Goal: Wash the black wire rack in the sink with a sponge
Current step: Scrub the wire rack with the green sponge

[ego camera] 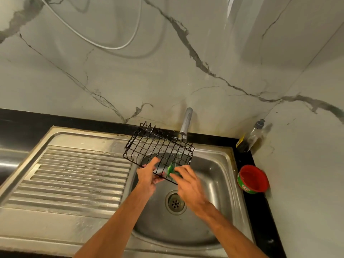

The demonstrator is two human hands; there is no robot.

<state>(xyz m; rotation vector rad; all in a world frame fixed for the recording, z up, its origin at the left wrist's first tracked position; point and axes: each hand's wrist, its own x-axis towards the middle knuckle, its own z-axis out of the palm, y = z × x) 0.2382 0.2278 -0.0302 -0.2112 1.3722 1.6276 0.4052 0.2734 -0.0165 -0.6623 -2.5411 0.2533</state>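
Marble-patterned wall tiles are filling the upper part of the view, and below them a steel sink point(219, 164) with a ribbed draining board point(74, 175) at 9 o'clock is sitting in a black counter point(247, 164). The black wire rack point(158, 146) is being held tilted over the basin, just in front of the tap point(186, 121) at 12 o'clock. The left hand point(147, 175) is gripping the near edge of the rack, with the thumb on top of the wires. The right hand point(188, 185) is closing its fingers around a green sponge point(171, 169) and pressing it on the near right corner of the rack. The drain point(175, 202) is lying under the right wrist. At 3 o'clock of the basin a red tub point(253, 178) is standing on the counter, and a soap bottle point(251, 136) is leaning in the corner at 2 o'clock.
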